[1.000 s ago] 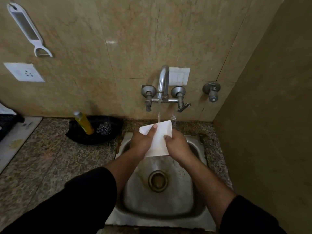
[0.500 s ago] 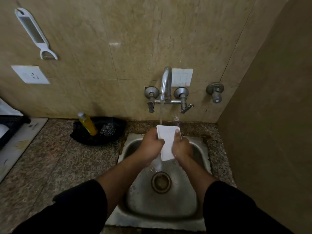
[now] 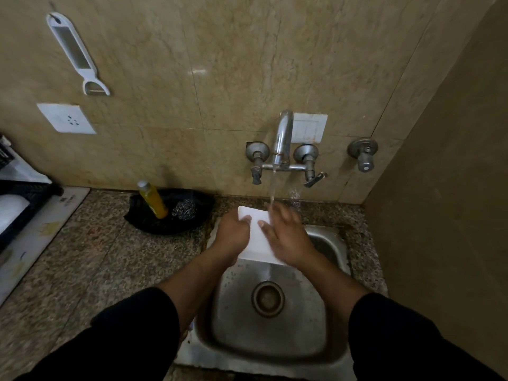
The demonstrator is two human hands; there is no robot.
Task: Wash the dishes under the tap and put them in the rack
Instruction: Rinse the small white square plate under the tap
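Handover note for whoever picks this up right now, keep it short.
Left hand: grips the white rectangular dish by its left edge.
Right hand: flat on the dish, fingers spread, under the stream.
Dish is held over the steel sink; chrome wall tap is running.
Done: rinse under way.
Left: finish rinsing, put dish in rack; the black crate at the left edge may be it.

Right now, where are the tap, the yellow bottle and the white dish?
tap (image 3: pixel 284 127): head view, on its curved spout.
yellow bottle (image 3: pixel 154 200): head view, middle of its body.
white dish (image 3: pixel 255 243): head view, its bare middle.
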